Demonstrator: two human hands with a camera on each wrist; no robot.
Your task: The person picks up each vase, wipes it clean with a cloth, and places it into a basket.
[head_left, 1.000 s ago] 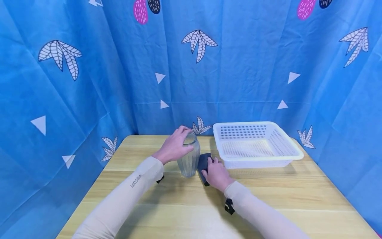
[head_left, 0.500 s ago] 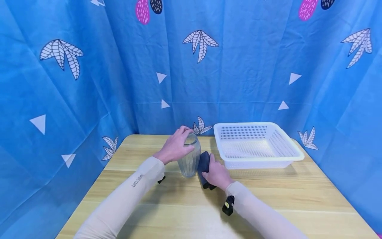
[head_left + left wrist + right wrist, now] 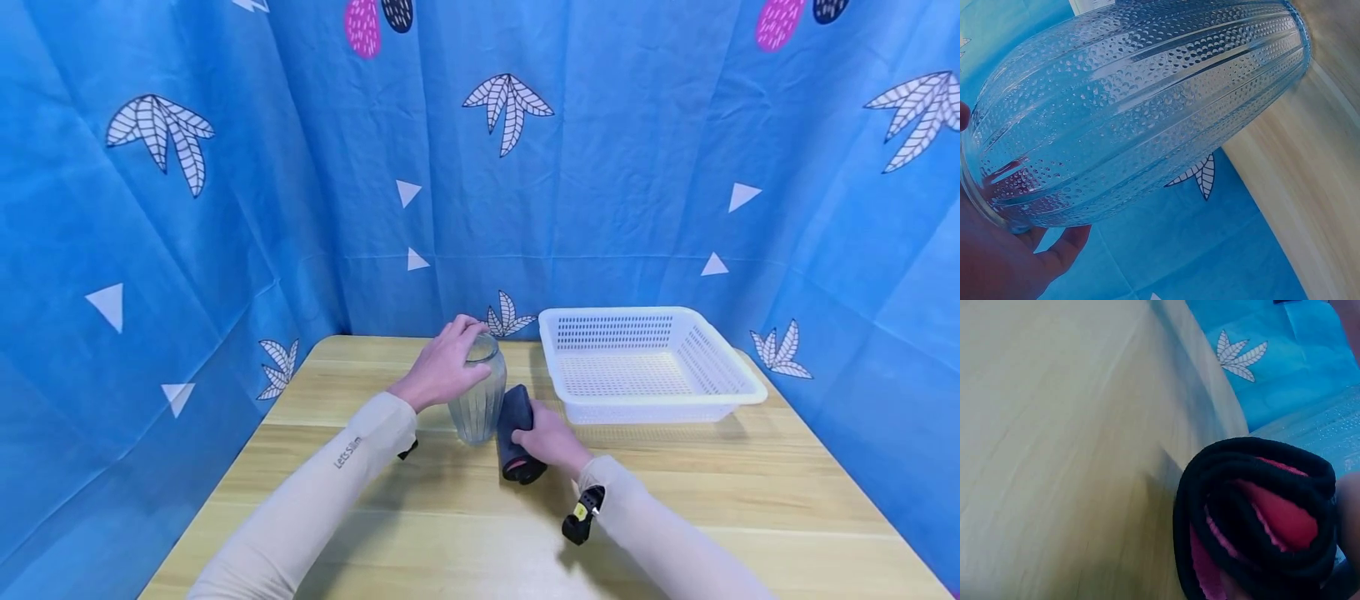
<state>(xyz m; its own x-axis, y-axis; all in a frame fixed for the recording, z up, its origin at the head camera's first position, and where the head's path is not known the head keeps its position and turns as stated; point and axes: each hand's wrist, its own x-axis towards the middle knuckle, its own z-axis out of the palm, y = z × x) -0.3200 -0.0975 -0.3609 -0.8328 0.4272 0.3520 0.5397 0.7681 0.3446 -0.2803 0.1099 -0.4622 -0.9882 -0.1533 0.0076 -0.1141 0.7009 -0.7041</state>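
Observation:
A clear ribbed glass vase (image 3: pixel 478 408) with a dimpled surface stands upright on the table. My left hand (image 3: pixel 442 367) grips it round the neck from above, thumb and fingers on either side in the left wrist view, where the vase (image 3: pixel 1135 119) fills the middle. Just right of the vase is a rolled dark grey cloth (image 3: pixel 514 425), held by my right hand (image 3: pixel 552 437) with the thumb on top. In the right wrist view the near end of the cloth (image 3: pixel 1241 462) shows black-edged layers with a pink-red inner side. Part of the right hand is hidden there.
A white perforated plastic basket (image 3: pixel 652 408) stands at the back right of the wooden table (image 3: pixel 465 533). Blue printed curtains (image 3: pixel 480 200) enclose the table at the back and both sides.
My right hand has curled round the cloth, which lay flatter before; its near end has come toward me and now shows the rolled layers. The left hand and vase stay put.

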